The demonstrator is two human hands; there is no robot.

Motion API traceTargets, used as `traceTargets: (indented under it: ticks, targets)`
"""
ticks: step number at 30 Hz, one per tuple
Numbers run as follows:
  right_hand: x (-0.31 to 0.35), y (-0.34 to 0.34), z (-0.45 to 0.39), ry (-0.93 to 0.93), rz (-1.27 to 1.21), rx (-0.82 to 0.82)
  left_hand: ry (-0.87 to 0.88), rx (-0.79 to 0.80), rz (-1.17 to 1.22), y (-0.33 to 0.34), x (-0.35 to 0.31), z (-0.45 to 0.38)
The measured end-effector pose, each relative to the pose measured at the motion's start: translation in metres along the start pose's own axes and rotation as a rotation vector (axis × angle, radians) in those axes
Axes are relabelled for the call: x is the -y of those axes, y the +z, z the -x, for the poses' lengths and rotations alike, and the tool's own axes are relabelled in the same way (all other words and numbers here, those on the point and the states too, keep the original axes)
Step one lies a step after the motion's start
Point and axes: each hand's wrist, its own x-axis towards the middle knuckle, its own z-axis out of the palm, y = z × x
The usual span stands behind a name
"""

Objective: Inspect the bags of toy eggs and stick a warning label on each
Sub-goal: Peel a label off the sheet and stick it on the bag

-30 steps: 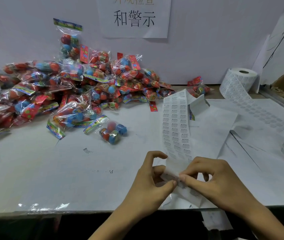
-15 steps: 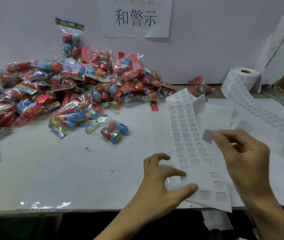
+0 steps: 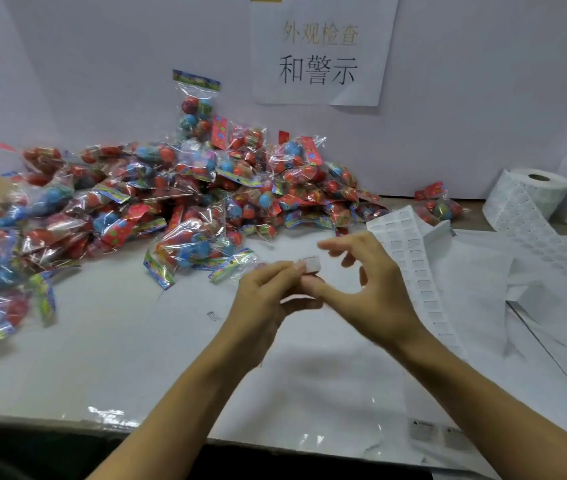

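Observation:
A large pile of clear bags of toy eggs [image 3: 171,195], red and blue, covers the table's left and back. My two hands meet above the middle of the table. A small white warning label [image 3: 311,264] sits at the curled fingertips of my left hand [image 3: 261,303]. My right hand [image 3: 372,289] is just beside it, thumb touching the left fingers, the other fingers spread and lifted off the label. A long strip of warning labels [image 3: 413,271] lies flat to the right of my hands.
A label roll [image 3: 538,195] stands at the back right, its tape trailing over loose white backing paper [image 3: 517,271]. A lone bag of eggs [image 3: 438,206] lies by the wall. A paper sign [image 3: 320,57] hangs on the white wall. The table's front edge [image 3: 102,415] is near.
My right hand peeled a label off the strip and carried it left. My left hand let go of the strip and rose to meet it. The strip now lies flat.

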Motion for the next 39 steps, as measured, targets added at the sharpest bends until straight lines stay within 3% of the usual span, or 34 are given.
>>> traceTargets:
  ticks: [3,6,10,14,18,22,24,26,28,29,31,33,36,39]
  targets:
    - [-0.009,0.009,-0.027,0.278,-0.244,0.119,0.013,-0.002,-0.071,-0.017,-0.011,-0.014]
    - [-0.019,0.024,-0.038,0.321,-0.326,0.077,0.029,-0.015,-0.257,-0.028,-0.013,-0.027]
    - [-0.031,0.043,-0.036,0.247,-0.22,-0.126,0.139,-0.162,-0.658,-0.039,-0.007,-0.044]
    - [-0.047,0.05,-0.029,0.375,-0.338,-0.111,0.048,-0.193,-0.445,-0.054,0.003,-0.05]
    - [-0.054,0.057,-0.02,0.404,-0.403,-0.002,0.016,-0.025,-0.363,-0.057,0.023,-0.05]
    - [-0.056,0.058,-0.019,0.374,-0.392,-0.012,0.028,0.077,-0.413,-0.054,0.029,-0.048]
    - [-0.054,0.059,-0.017,0.322,-0.377,-0.046,0.064,0.026,-0.461,-0.049,0.032,-0.046]
    - [-0.054,0.06,-0.016,0.3,-0.429,-0.154,0.199,-0.142,-0.632,-0.049,0.038,-0.043]
    - [-0.056,0.057,-0.017,0.368,-0.549,-0.302,0.336,-0.339,-1.015,-0.059,0.044,-0.042]
    - [-0.058,0.054,-0.018,0.414,-0.585,-0.35,0.309,-0.356,-1.231,-0.065,0.044,-0.041]
    - [-0.065,0.05,-0.017,0.493,-0.601,-0.329,0.119,-0.273,-1.479,-0.075,0.044,-0.04]
    - [-0.069,0.05,-0.014,0.536,-0.579,-0.225,0.04,-0.193,-1.446,-0.08,0.048,-0.04]
    - [-0.071,0.055,-0.014,0.581,-0.541,-0.075,0.171,-0.091,-1.21,-0.08,0.052,-0.037]
    - [-0.071,0.058,-0.015,0.607,-0.559,-0.028,0.326,0.133,-1.127,-0.075,0.056,-0.03]
